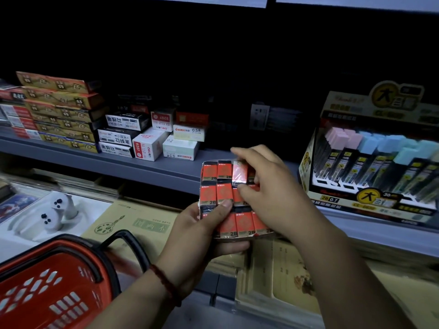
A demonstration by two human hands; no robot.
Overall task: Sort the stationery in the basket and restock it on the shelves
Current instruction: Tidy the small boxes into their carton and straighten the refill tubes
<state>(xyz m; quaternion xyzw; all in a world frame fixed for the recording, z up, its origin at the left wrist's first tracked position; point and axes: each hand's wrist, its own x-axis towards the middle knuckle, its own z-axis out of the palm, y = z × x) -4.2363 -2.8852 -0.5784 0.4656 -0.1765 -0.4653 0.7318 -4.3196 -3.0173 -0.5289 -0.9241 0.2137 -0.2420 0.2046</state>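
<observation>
Stationery shop: stocked retail shelving
Grey metal shelf [152,168] carrying stacks of identical long printed boxes [61,110], small white boxes marked 0.5 [180,148] and a printed display carton [370,167] filled with lead tubes, labelled 2B 0.7; flat cartons [142,224] on the level below; red plastic shopping basket [47,281] with black handle, lower left; wrapped multipack of red 2B boxes [225,193]

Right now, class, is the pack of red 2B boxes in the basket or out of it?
Out. The left hand holds the pack in front of the shelf, apart from the basket.
</observation>
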